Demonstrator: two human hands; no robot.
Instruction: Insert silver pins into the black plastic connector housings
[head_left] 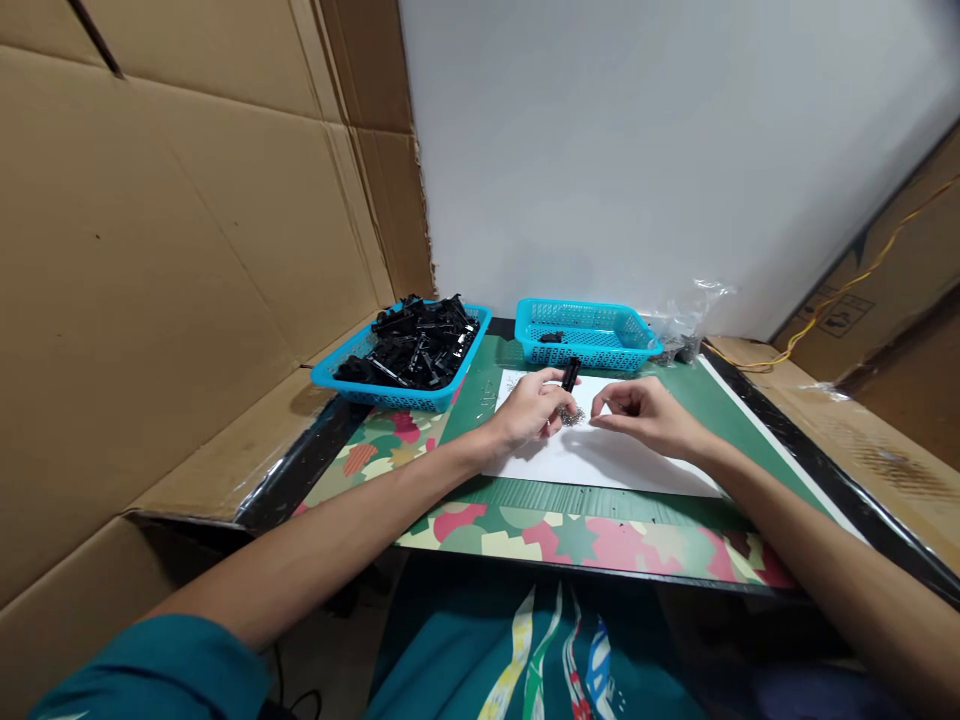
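My left hand (pixel 534 408) grips a small black plastic part (pixel 571 374), which sticks up between thumb and fingers. Just to its right, my right hand (pixel 642 412) is held with thumb and fingertips drawn together; whatever is between them is too small to make out. A little heap of tiny metal pieces (pixel 573 416) lies between the two hands on a white sheet (pixel 592 462). More tiny bits are scattered on the sheet's far left corner.
A blue basket (pixel 420 399) heaped with black plastic parts (pixel 420 345) stands at the left. Behind the sheet is a second blue basket (pixel 600 352) holding a few black parts. A clear plastic bag (pixel 686 325) sits beside it. Cardboard walls (pixel 225 200) flank the table.
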